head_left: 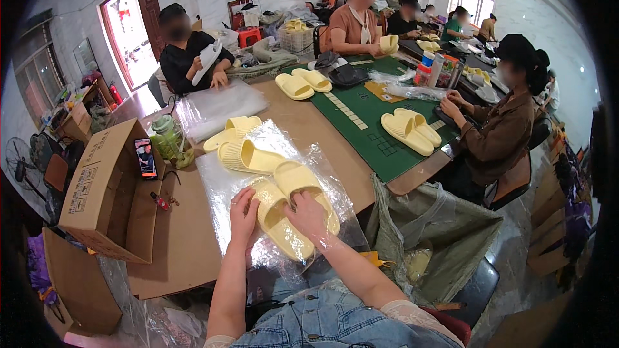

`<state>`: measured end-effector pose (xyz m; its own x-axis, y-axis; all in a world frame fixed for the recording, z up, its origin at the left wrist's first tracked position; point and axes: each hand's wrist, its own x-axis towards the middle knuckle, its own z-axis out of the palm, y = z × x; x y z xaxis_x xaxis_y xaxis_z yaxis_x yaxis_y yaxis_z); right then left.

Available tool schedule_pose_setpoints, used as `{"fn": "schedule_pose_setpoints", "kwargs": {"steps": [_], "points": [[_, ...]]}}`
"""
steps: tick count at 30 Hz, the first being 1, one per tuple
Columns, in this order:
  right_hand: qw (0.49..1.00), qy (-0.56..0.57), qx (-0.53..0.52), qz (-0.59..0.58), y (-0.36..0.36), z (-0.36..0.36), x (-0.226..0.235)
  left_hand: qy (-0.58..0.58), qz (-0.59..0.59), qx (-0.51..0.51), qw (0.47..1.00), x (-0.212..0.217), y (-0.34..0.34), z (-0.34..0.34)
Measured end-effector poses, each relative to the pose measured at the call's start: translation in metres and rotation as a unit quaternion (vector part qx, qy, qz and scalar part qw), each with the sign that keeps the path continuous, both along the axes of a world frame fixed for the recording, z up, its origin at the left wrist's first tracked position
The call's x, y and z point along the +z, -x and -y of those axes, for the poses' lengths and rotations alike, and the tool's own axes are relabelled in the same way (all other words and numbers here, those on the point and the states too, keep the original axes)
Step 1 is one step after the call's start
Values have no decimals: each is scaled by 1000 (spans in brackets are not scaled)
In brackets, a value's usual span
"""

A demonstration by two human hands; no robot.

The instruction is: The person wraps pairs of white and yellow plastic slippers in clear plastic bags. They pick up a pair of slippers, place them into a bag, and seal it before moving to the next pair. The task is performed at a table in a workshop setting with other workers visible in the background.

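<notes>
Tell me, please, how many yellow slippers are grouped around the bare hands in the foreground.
4 are visible: left slipper and right slipper, side by side by the left hand and right hand; beyond them, middle slipper and farthest slipper. Others may be hidden underneath.

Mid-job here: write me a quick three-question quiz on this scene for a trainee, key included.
1. What colour is the slipper that the right grip touches?
2. True or false: the phone stands upright by the cardboard box.
3. What lies under the slippers nearest the person? A) a green mat B) clear plastic C) a towel

Key: 1. Pale yellow. 2. True. 3. B.
</notes>
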<state>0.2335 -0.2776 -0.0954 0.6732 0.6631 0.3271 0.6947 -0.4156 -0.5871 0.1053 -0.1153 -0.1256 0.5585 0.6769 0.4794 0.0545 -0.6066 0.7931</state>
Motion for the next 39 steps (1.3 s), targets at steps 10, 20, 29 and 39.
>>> {"fn": "schedule_pose_setpoints", "kwargs": {"steps": [10, 20, 29, 39], "points": [[1000, -5, 2, 23, 2, 1, -5, -9, -9, 2, 1000, 7, 3, 4], [1000, -10, -4, 27, 3, 2, -4, -4, -19, 4, 1000, 1, 4, 3], [999, -27, 3, 34, 1, -1, -7, 14, 8, 11, 1000, -6, 2, -2], [1000, -8, -7, 10, 1, 0, -6, -7, 11, 4, 1000, -4, 0, -1]]}}
